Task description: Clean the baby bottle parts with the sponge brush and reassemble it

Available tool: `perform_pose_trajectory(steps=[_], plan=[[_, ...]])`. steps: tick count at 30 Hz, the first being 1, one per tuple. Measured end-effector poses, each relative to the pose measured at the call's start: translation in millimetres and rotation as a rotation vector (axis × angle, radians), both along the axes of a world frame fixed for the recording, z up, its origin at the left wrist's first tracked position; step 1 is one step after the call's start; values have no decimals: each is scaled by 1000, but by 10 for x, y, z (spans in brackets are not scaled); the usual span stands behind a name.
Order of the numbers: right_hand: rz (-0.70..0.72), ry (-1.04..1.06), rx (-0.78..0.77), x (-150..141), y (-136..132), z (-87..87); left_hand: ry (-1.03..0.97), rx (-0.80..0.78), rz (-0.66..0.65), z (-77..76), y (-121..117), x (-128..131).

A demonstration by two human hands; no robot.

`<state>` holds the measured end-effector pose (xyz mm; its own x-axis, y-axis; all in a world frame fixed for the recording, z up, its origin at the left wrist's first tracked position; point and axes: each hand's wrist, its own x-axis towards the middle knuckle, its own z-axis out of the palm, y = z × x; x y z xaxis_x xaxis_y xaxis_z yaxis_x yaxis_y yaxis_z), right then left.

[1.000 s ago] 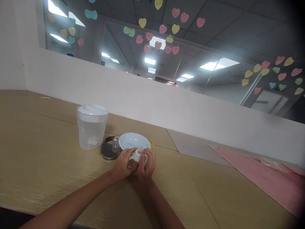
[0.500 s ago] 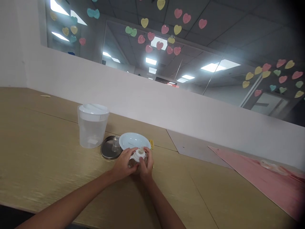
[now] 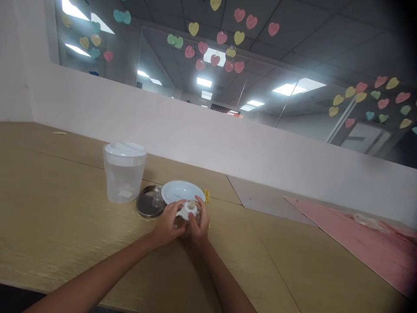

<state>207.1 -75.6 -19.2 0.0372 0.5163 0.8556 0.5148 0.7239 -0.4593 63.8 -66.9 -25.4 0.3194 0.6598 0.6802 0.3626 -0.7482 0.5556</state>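
On the near side of the bowl (image 3: 180, 190), I had the bottle (image 3: 188, 212) clasped, teat (image 3: 191, 203) up: left hand (image 3: 167, 226) part-curled about its left, right hand (image 3: 200, 226) likewise about its right.

Tan tabletop (image 3: 65, 234) with a faint sheen, crossed by thin dark seams, its far edge meeting a white wall. At centre-left stands a translucent pitcher (image 3: 125, 184), upright, with a white lid. Just right of it lies a round metal tray (image 3: 145, 204); beside the tray is a pale blue bowl (image 3: 179, 189), contact between their rims being unclear. A yellow object (image 3: 206, 195), partly hidden, sits by the bowl's right side. A small flat strip (image 3: 59, 133) lies at far left; a pink sheet (image 3: 352, 239) covers the right.
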Motion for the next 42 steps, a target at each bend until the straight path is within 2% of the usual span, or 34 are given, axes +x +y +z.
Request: perform_pose_trajectory(steps=[7,18,28,34,42], plan=[[-155,-23,-41,-67,-33,27,-22,0,28,-21,4,1],[36,-66,-20,17,-8,2,-28,53,85,-48,36,10],[-67,-42,-26,-65,-47,35,-18,22,87,-3,-5,16],[-148,-87,-16,-103,-86,97,-5,27,88,-33,14,2],[-176,-115,-9,-126,-95,109,18,42,78,-58,31,-9]])
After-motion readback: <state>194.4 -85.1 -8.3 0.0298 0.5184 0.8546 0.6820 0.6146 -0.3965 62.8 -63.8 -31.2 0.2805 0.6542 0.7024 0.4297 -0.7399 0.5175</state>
